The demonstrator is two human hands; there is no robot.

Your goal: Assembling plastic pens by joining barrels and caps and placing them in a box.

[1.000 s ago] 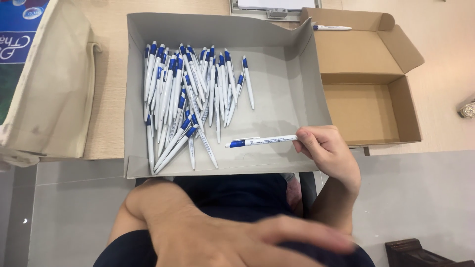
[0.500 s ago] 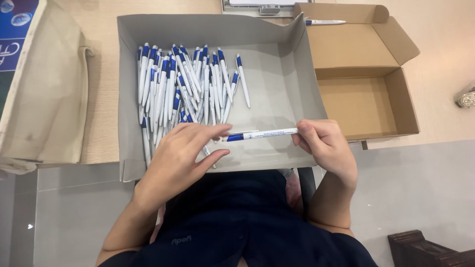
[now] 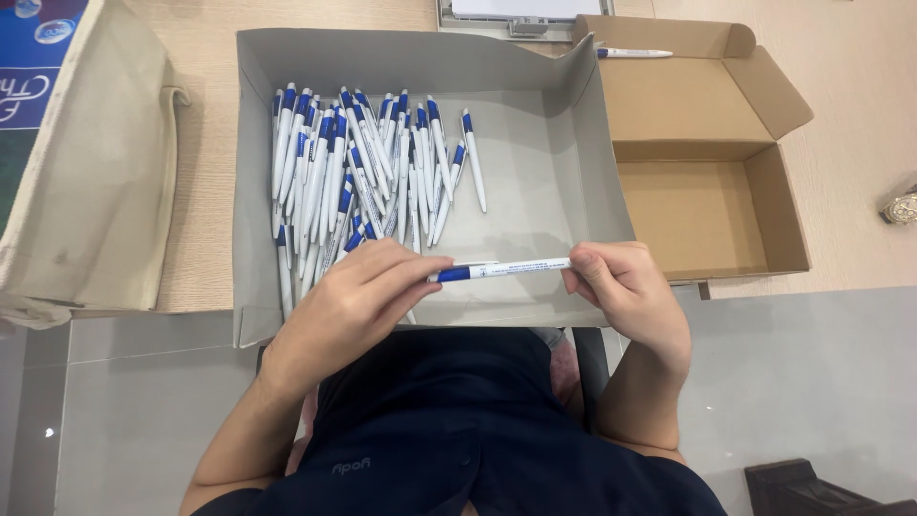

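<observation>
While held crosswise over the grey tray (image 3: 573, 124), one white-and-blue pen (image 3: 506, 269) lay horizontal, pinched at opposite ends by left hand (image 3: 358, 296) and right hand (image 3: 626, 287).

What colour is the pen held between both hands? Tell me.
White pen with a blue end, clearest in the head view.

A wooden table (image 3: 205, 205) bears a grey tray (image 3: 535, 191), cardboard box (image 3: 707, 143), cloth bag (image 3: 95, 172).
</observation>
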